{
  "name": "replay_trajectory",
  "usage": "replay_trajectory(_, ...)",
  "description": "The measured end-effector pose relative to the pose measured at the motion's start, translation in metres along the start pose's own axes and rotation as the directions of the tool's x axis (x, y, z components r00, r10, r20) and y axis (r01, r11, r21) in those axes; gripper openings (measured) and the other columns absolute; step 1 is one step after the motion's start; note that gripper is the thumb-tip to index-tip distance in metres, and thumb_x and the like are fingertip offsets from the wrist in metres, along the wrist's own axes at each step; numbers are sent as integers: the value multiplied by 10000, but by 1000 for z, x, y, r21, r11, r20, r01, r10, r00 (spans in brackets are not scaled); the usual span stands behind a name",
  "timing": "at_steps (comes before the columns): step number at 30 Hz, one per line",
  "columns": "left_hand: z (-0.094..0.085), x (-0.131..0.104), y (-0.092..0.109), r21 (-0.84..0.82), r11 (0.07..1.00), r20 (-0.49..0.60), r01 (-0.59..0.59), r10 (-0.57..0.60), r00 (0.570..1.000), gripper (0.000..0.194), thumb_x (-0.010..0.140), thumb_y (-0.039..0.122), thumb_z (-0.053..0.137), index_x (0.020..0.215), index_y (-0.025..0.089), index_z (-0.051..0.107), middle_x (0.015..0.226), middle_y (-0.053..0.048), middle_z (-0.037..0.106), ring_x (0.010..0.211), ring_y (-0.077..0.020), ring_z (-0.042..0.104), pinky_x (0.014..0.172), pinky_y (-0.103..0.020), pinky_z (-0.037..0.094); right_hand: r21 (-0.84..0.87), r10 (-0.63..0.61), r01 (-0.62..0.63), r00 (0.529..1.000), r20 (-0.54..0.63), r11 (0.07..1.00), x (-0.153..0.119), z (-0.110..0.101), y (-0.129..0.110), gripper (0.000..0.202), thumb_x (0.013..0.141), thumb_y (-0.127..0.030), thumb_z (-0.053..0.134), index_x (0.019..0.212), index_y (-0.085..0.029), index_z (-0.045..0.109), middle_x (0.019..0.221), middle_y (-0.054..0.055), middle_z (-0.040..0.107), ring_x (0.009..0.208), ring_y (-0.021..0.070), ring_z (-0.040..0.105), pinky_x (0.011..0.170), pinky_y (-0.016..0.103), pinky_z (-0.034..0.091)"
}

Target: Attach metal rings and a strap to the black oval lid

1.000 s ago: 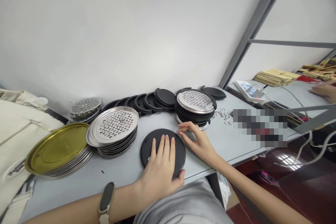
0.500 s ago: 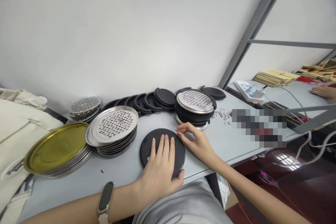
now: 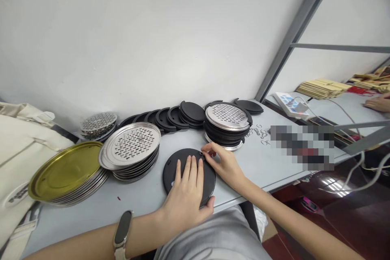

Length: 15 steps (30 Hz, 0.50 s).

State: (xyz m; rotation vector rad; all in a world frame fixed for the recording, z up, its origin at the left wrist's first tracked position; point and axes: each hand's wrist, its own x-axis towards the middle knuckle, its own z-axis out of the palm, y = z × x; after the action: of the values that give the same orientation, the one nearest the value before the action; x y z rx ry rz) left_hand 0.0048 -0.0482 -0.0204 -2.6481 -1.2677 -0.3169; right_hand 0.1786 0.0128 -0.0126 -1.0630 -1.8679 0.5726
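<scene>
A round black disc lies flat on the grey table near its front edge. Across its top rests my left hand, fingers spread and thumb at the rim. My right hand pinches a small metal ring at the disc's upper right edge; the fingertips partly hide it. Behind my right hand stands a stack of black rings topped by a perforated silver plate. Several loose metal rings lie right of that stack.
Left of the disc are stacked perforated silver plates and gold lids. Black parts line the wall. A cream bag sits far left. A metal frame rises at right; beyond it another person's hand shows.
My right hand has moved slightly left with the small metal ring, further over the disc's edge. My left hand stays on the disc.
</scene>
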Motion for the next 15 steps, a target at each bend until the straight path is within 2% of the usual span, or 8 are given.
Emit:
replay_trajectory(8, 0, 0, 0, -11, 1000, 3, 5, -5, 1000, 805, 897, 565, 334, 1445, -22, 271, 1473, -260, 302, 1383, -397, 241, 1113, -573, 185, -18, 6, -5, 1000, 5, 1000, -4, 0, 1, 194, 916, -173, 479, 1076, -234, 571, 1018, 51, 662, 815, 183, 613, 769, 324, 511)
replay_trajectory(15, -1, 0, 0, -23, 1000, 17, 10, -9, 1000, 809, 898, 570, 333, 1450, -18, 261, 1478, -255, 295, 1387, -393, 232, 1114, -576, 181, -24, 21, -22, 1000, -20, 999, -4, -1, 1, 179, 917, -199, 480, 1066, -229, 575, 1001, 55, 659, 757, 173, 598, 745, 324, 518)
